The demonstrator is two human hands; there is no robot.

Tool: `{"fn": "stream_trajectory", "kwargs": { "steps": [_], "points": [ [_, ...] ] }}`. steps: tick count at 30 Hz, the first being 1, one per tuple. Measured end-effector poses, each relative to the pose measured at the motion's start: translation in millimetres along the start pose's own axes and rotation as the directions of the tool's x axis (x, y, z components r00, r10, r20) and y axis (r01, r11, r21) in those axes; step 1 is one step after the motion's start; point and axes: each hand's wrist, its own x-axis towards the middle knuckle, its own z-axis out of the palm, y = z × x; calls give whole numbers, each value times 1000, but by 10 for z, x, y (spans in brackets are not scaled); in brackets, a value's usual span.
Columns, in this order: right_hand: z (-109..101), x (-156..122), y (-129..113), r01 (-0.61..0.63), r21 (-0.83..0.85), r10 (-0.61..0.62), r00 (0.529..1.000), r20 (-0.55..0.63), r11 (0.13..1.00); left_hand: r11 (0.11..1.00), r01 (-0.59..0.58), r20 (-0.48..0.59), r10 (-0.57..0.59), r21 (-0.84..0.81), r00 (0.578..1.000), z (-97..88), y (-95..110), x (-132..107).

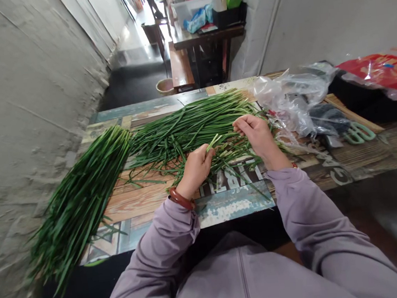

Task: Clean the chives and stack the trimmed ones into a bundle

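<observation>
My left hand (195,170) is closed around a few garlic chives (213,142), whose pale stem ends stick out past the thumb toward the right. My right hand (257,136) is pinched shut to the right of those stems; what its fingertips hold, if anything, cannot be made out. Behind both hands a large heap of garlic chives (185,122) lies across the table, stem ends to the right. Scraps of stems and leaves (232,154) are scattered between and below my hands. Another bundle of chives (84,202) lies at the left, its leaf tips hanging over the table's edge.
Crumpled clear plastic bags (295,100) lie right of the heap, beside scissors with pale green handles (358,133). A red plastic bag (382,72) rests farther right. A wall (38,89) stands close on the left. Beyond the patterned table (120,208) are a bench (180,66) and a basket (165,86).
</observation>
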Motion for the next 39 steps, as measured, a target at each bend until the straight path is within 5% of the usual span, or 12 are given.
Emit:
{"fn": "stream_trajectory", "kwargs": {
  "steps": [6,11,15,20,22,25,28,32,36,39],
  "points": [
    [213,-128,-29,-72,275,-16,952,306,959,1000,-15,-16,15,-21,1000,16,-4,-9],
    [285,-222,-99,-67,249,-66,870,489,966,994,-66,47,62,85,997,60,12,-39],
    [243,-257,-259,164,110,-195,891,410,980,972,-53,81,36,228,996,58,56,-69],
    [284,-288,-331,387,23,-343,785,515,922,954,-55,116,22,296,993,46,101,-78],
    [251,-245,-273,337,3,-306,851,427,941,945,-41,107,6,324,994,1,108,-71],
    [80,-97,-117,176,-46,-172,982,75,983,922,58,-20,-54,382,998,-145,98,-61],
    [-139,70,40,40,-114,-61,981,-182,993,881,188,-246,-85,434,965,-312,67,-60],
    [-265,152,124,12,-378,-54,993,-101,926,864,216,-328,-63,455,942,-364,47,-59],
    [-220,101,131,145,-727,-79,989,124,671,930,144,-242,-62,338,968,-238,34,-32],
    [-198,70,160,180,-841,-54,983,178,510,976,88,-225,-41,201,973,-161,-7,-2]
  ]
}}
